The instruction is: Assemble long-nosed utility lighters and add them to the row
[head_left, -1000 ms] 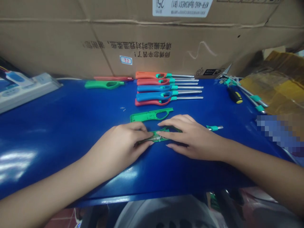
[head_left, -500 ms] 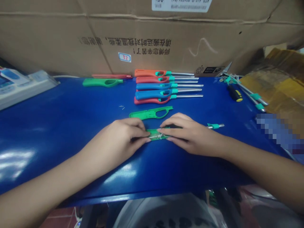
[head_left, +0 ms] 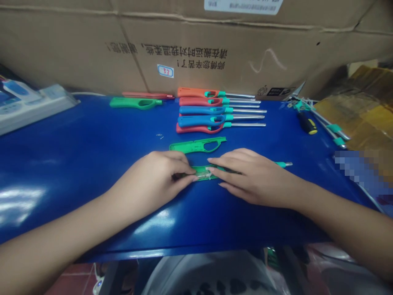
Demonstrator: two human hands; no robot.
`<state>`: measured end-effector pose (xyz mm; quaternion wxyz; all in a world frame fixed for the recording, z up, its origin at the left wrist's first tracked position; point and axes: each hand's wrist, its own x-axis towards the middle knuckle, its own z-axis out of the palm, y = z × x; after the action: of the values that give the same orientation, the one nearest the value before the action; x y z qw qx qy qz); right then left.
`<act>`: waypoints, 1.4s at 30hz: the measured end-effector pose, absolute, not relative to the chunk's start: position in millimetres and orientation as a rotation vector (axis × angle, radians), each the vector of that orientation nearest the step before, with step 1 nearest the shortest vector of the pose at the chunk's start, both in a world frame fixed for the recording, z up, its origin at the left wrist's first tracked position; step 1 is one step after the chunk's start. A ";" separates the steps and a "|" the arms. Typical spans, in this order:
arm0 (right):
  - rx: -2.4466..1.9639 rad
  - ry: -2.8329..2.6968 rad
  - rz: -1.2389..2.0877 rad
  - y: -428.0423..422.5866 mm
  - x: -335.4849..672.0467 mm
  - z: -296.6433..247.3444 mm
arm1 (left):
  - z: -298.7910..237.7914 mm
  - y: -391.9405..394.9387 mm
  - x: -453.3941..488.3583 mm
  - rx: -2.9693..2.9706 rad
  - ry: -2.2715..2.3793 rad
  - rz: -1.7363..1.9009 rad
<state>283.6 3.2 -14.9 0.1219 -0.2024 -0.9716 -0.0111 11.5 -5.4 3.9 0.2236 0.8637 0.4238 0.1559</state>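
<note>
The green lighter half-shell [head_left: 200, 168], a clear part [head_left: 202, 175] inside, lay on the blue desk [head_left: 92, 155] between both hands. At its 9 o'clock end, the left hand [head_left: 162, 174] had its grip pinched nearly closed around the shell. At 3 o'clock, the right hand [head_left: 250, 176] spread loosely curled fingers over it; whether that grip held anything could not be told. Another green half-shell [head_left: 190, 146] lay just beside at 12 o'clock, stacked lighters [head_left: 196, 121] beyond, a screwdriver [head_left: 307, 123] at 2 o'clock.
</note>
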 end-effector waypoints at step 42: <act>-0.865 -2.524 0.434 14.4 297.1 1.1 | 3.8 -13.0 10.6 2.609 1.184 0.554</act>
<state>297.1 14.4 1.1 0.2177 -0.3124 -0.9113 0.1566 10.6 -13.0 3.8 0.1115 0.8884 0.4034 0.1886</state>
